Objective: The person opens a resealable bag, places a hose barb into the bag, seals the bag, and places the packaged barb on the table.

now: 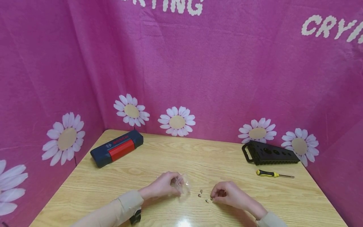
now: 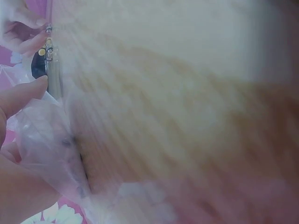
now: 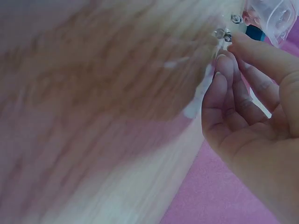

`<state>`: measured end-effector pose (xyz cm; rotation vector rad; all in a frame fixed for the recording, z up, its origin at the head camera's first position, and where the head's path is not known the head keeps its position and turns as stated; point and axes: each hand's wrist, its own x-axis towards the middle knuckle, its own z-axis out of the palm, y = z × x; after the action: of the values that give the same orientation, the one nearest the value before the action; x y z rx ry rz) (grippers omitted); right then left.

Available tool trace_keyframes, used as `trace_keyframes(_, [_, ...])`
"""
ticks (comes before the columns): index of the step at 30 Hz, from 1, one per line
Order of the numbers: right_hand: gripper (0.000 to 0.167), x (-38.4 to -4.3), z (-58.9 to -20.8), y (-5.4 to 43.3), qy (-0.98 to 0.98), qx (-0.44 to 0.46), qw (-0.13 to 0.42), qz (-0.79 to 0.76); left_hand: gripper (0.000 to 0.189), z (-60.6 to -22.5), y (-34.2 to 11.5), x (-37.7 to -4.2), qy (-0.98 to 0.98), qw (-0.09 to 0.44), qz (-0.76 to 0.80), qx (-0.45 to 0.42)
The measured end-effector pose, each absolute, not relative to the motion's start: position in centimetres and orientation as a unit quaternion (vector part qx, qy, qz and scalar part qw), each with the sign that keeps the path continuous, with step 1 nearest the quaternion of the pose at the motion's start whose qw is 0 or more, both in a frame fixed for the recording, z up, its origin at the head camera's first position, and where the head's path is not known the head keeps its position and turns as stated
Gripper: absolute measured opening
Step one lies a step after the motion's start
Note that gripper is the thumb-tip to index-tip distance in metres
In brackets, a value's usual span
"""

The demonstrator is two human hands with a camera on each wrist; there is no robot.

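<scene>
As the left hand gripped a clear bag, the fingers of the right hand pinched a metal piece at lower center, where a careless nudge could scatter loose pieces.

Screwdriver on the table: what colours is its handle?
The screwdriver handle is black and yellow; the head view shows it best.

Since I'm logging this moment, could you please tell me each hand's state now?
Left hand: holding a clear, crinkled plastic bag.
Right hand: at a small, shiny metal piece; whether gripping cannot be told.
</scene>
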<state>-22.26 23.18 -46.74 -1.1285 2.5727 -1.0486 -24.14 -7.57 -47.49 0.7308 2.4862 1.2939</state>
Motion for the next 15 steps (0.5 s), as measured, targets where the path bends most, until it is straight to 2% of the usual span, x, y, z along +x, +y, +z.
trace_keyframes(6, [0.007,-22.19,-47.10,22.88,0.860,-0.380,0.047,-0.337,0.030,-47.60,-7.61,-24.22,0.854,0.116,0.438,0.258])
trace_keyframes(15, [0.005,-22.33,-47.06,22.46,0.873,-0.371,0.044,-0.315,0.030,-47.59,-7.57,-24.21,0.855,0.118,0.437,0.255])
